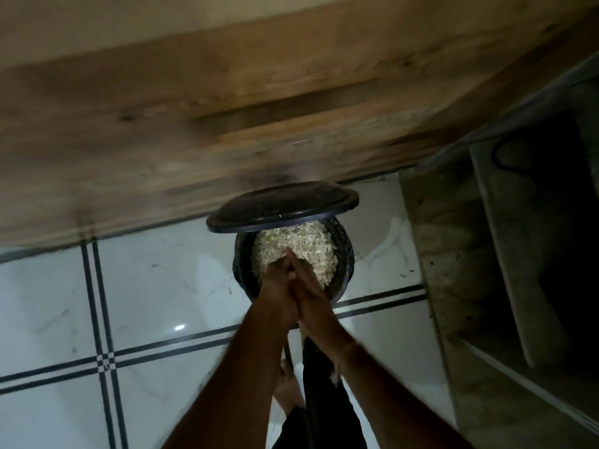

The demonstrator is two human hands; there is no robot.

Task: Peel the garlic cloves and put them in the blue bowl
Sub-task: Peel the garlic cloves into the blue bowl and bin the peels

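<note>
Garlic cloves: none can be made out; blue bowl: not in view, so its contents can't be checked. What does show is a heap of pale papery scraps (pixel 298 244) filling a dark round bin (pixel 345 254) on the floor; they look like garlic skins, though that is a judgement and the blur hides detail. Left hand (pixel 277 285) and right hand (pixel 312 286) are pressed palm to palm directly over the scraps, fingers lying roughly straight and pointing down at the heap; neither hand visibly grips anything, and whether bits of skin lie between the palms can't be told. The pose reads as brushing peel off into the bin. The bin's dark lid (pixel 282 202) is tilted up at the far rim, leaving the mouth open. The bin stands on a white tiled floor (pixel 162 286) with dark double lines, hard against a wooden panel (pixel 227 108); a bare foot (pixel 287 387) shows below the forearms; stone ledges (pixel 479 254) rise on the right.

Progress, as judged: peeling seems largely done and this is waste disposal; cloves landing in the bowl can't be confirmed from here.
</note>
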